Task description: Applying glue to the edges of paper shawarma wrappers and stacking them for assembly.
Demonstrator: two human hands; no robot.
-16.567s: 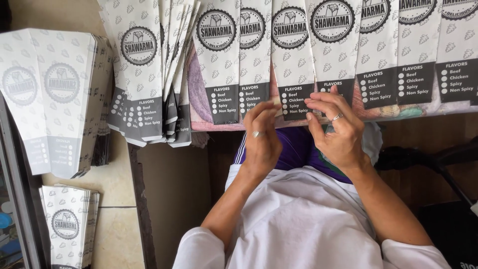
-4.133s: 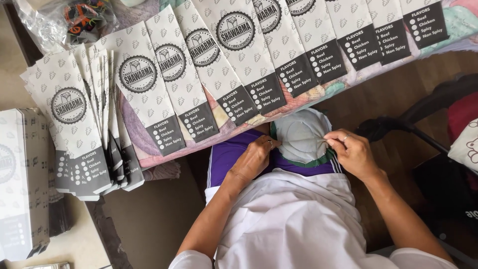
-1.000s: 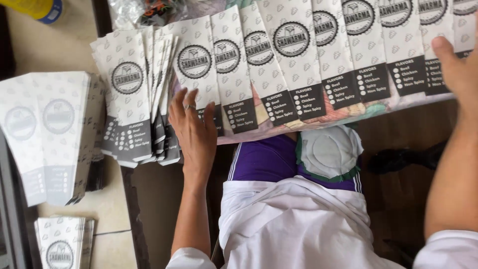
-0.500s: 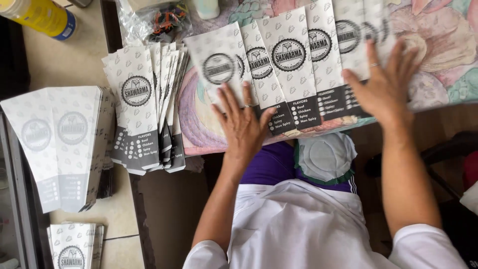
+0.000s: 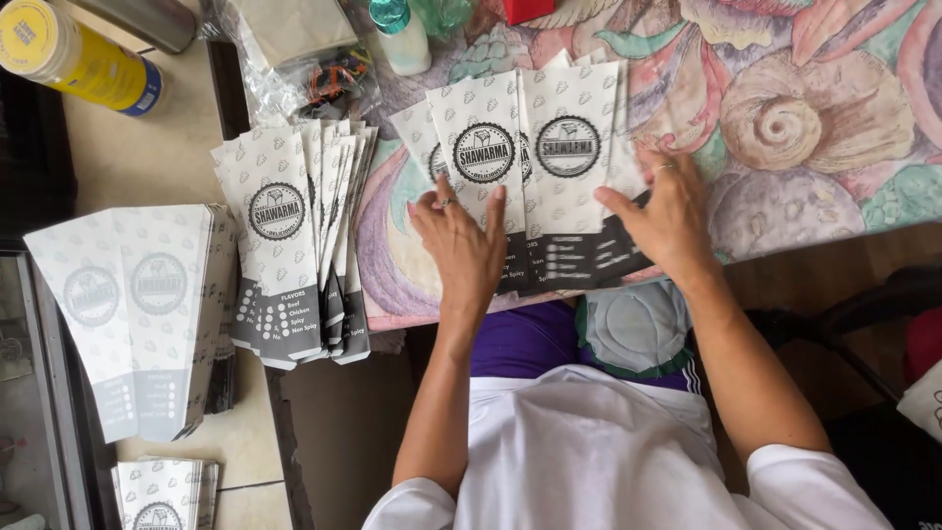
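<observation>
- Far left, top: yellow can (image 5: 71, 54) with blue base band lying on the pale floor, beside a dark metal cylinder (image 5: 137, 18).
- Left, on a pale ledge: stack of cone-shaped paper sleeves (image 5: 137, 314), white with grey tips and round emblem; one more small batch (image 5: 162, 491) at the bottom edge.
- Left edge of desk (image 5: 834, 186): fanned pile of flat sleeves (image 5: 294, 245) hanging over the desk rim, dark printed bands pointing down. Well apart from both hands.
- Above that pile: clear plastic bag (image 5: 294, 49) with brown paper and coloured bits inside; small bottle with teal cap (image 5: 397, 29) just beside it.
- Centre: left hand (image 5: 466, 245) laid flat on the gathered sleeves (image 5: 530, 167), fingers wide and spread, ring on one – pressing, not gripping.
- Gathered sleeves overlap tightly into one bunch at the near edge of the desk, dark bands over the rim, between both hands.
- Right of centre: right hand (image 5: 672, 221) against the bunch's right side, fingers open and slightly curled, thumb towards the left hand – touching the edge sleeves, slightly blurred.
- Desk covered with cloth in shell and leaf pattern; red object (image 5: 530, 8) at the top edge, cut off.
- Bottom: white shirt, purple garment, round grey pad (image 5: 633, 329) on the lap.
</observation>
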